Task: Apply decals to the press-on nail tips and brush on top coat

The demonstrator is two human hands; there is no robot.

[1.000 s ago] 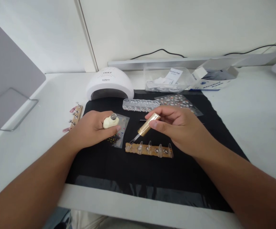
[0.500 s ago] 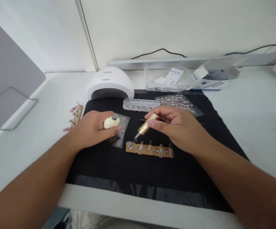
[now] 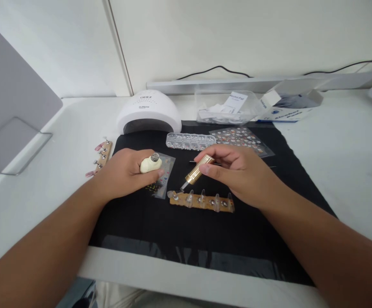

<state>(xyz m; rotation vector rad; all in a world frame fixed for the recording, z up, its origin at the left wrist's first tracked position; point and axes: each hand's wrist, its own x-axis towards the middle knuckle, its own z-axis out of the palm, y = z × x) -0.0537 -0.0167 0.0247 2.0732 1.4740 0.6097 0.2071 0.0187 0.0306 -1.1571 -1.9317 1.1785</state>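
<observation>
My left hand is closed round a cream nail polish bottle whose open neck points up. Between the thumb and fingers of my right hand is a nail polish brush with a gold ribbed cap, tilted down to the left. Its bristles reach the leftmost clear nail tip, which lies sideways; whether they touch it I cannot tell. That tip is on a brown display strip with several upright clear nail tips. Under the left hand's thumb side lies a sticker sheet.
A white nail lamp stands behind my left hand. Behind my right hand are a clear compartment case, another sticker sheet, a plastic tub of alcohol pads and an open box. A second strip sits left of the black mat.
The leftmost nail tip has turned on the strip and now points left. The brush has shifted very slightly; my left hand and the bottle stay nearly still.
</observation>
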